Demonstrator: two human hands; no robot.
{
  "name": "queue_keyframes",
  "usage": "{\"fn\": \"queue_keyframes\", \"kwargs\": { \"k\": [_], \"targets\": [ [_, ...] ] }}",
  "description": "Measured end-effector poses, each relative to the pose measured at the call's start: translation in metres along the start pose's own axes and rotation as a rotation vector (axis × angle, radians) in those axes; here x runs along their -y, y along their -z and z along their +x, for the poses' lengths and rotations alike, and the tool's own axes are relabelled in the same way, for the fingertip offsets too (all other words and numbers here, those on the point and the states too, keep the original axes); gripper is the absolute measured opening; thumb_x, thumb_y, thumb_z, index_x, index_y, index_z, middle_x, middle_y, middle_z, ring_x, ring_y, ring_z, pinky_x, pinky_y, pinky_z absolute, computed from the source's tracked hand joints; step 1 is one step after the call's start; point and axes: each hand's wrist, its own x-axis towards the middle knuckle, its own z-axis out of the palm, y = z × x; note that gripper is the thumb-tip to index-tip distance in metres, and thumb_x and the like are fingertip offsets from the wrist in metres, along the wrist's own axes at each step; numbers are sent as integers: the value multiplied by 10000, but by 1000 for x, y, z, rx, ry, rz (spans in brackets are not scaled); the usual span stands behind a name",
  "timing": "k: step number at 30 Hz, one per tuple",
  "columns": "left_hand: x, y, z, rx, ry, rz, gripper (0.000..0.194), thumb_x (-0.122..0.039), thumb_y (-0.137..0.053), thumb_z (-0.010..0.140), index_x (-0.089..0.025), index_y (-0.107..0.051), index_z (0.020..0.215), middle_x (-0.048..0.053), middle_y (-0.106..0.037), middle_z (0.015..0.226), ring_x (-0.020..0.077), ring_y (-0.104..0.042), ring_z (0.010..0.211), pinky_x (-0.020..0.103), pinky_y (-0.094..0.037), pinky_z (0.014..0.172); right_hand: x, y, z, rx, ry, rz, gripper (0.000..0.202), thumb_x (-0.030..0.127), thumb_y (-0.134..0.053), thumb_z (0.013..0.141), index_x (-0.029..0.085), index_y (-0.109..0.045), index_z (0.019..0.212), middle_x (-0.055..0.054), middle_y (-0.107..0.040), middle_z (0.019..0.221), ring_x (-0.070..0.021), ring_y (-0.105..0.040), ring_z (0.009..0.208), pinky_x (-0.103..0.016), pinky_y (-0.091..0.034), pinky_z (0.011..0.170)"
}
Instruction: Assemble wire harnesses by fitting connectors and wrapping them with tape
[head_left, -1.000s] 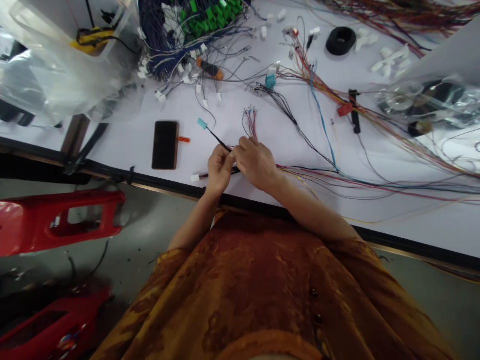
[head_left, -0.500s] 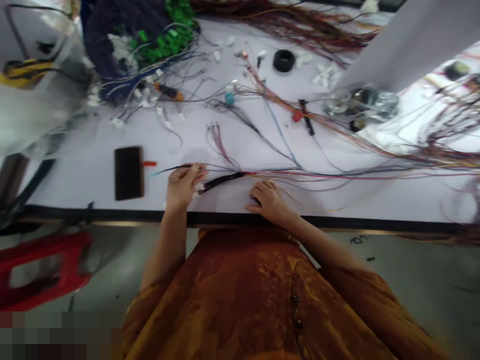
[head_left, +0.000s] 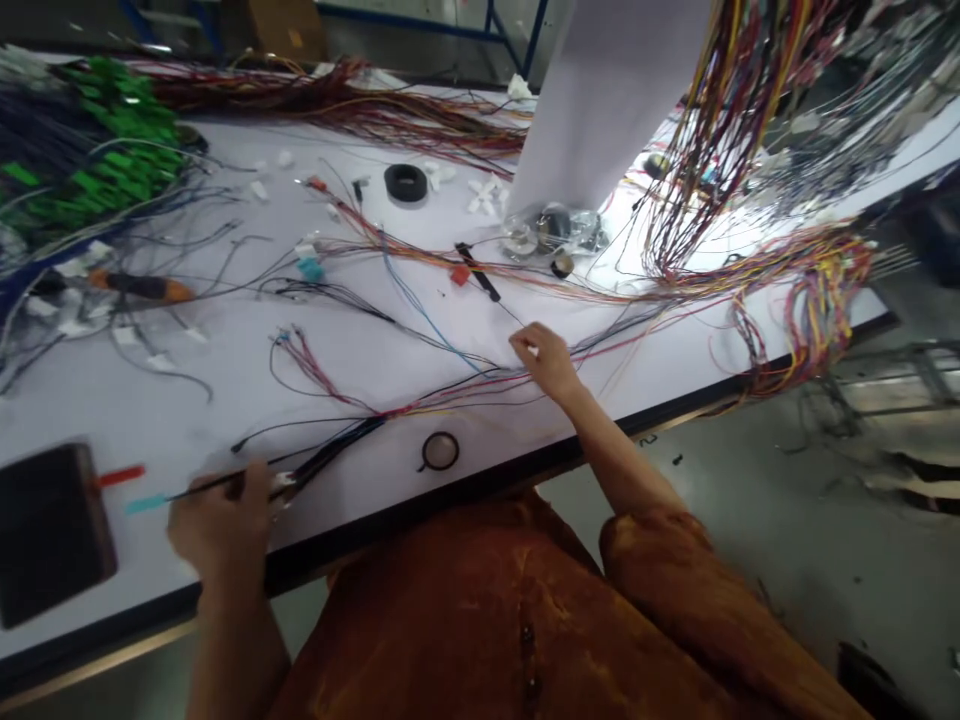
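My left hand is closed on a thin black wire near the table's front edge at the left, beside a white connector and black-sleeved wires. My right hand is closed over the wire bundle at the middle of the table; what its fingers hold is too small to name. Between my hands, a red wire and other wires run along the table. A small round black-rimmed object lies near the front edge.
A dark flat case lies at the far left. Behind are an orange-and-black tool, a black tape roll and green connectors. Colourful wires hang at the right, by a pale panel.
The view has turned to the right. My right hand has moved rightward along the wires and closed, uncovering the round object. My left hand still holds the black wire.
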Motion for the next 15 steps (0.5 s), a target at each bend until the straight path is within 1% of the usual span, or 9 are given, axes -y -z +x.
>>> {"fn": "queue_keyframes", "kwargs": {
  "k": [2, 3, 5, 6, 8, 10, 11, 13, 15],
  "targets": [
    [-7, 3, 3, 49, 46, 73, 257, -688, -650, 579, -536, -764, 752, -125, -715, 573, 287, -723, 717, 387, -501, 640, -15, 8, 37, -72, -70, -116, 243, 244, -498, 979, 157, -722, 942, -85, -686, 956, -189, -619, 852, -309, -491, 836],
    [-5, 6, 5, 66, 74, 113, 233, -682, -643, 563, -563, -753, 730, -131, -714, 571, 300, -728, 736, 402, -498, 653, -23, 11, 56, -84, -106, -175, 265, 242, -486, 985, 153, -736, 970, -95, -691, 987, -198, -621, 873, -315, -487, 851],
    [10, 13, 9, 58, 159, 209, 134, -657, -623, 557, -578, -716, 611, -117, -668, 493, 323, -719, 714, 421, -478, 660, -37, 14, 94, -62, -153, -277, 301, 240, -472, 992, 153, -754, 1046, -114, -697, 1072, -220, -626, 936, -328, -477, 882],
    [21, 17, 11, 34, 212, 260, 111, -635, -614, 564, -562, -682, 516, -96, -615, 425, 328, -698, 660, 421, -459, 648, -43, 15, 110, -37, -166, -320, 313, 236, -469, 992, 156, -759, 1080, -120, -696, 1115, -231, -625, 974, -334, -471, 893],
    [42, 22, 15, -30, 296, 333, 276, -582, -606, 585, -499, -568, 325, -45, -480, 308, 315, -588, 490, 398, -398, 588, -51, 13, 136, 41, -171, -395, 324, 228, -472, 990, 157, -763, 1114, -129, -692, 1176, -246, -619, 1030, -338, -461, 894],
    [57, 24, 18, -38, 311, 344, 353, -529, -607, 596, -485, -508, 260, -33, -420, 278, 283, -470, 393, 379, -351, 549, -55, 10, 152, 124, -162, -442, 310, 231, -492, 985, 159, -770, 1102, -132, -697, 1188, -251, -618, 1043, -338, -453, 876],
    [60, 24, 19, -32, 304, 342, 356, -509, -605, 596, -496, -502, 256, -37, -415, 276, 272, -437, 372, 374, -338, 538, -56, 8, 157, 156, -157, -455, 295, 234, -506, 981, 161, -774, 1082, -133, -702, 1179, -253, -620, 1037, -339, -451, 867],
    [64, 23, 23, -31, 284, 340, 347, -482, -593, 597, -530, -504, 266, -53, -416, 274, 265, -423, 352, 371, -328, 526, -57, 5, 162, 186, -150, -465, 270, 246, -523, 978, 168, -772, 1047, -130, -708, 1164, -251, -624, 1022, -339, -447, 851],
    [69, 22, 26, -31, 267, 351, 351, -465, -589, 596, -549, -500, 267, -64, -416, 266, 268, -429, 325, 372, -317, 505, -57, 3, 161, 178, -134, -467, 269, 255, -509, 989, 173, -756, 1056, -127, -701, 1175, -247, -622, 1025, -337, -447, 841]
  ]
}}
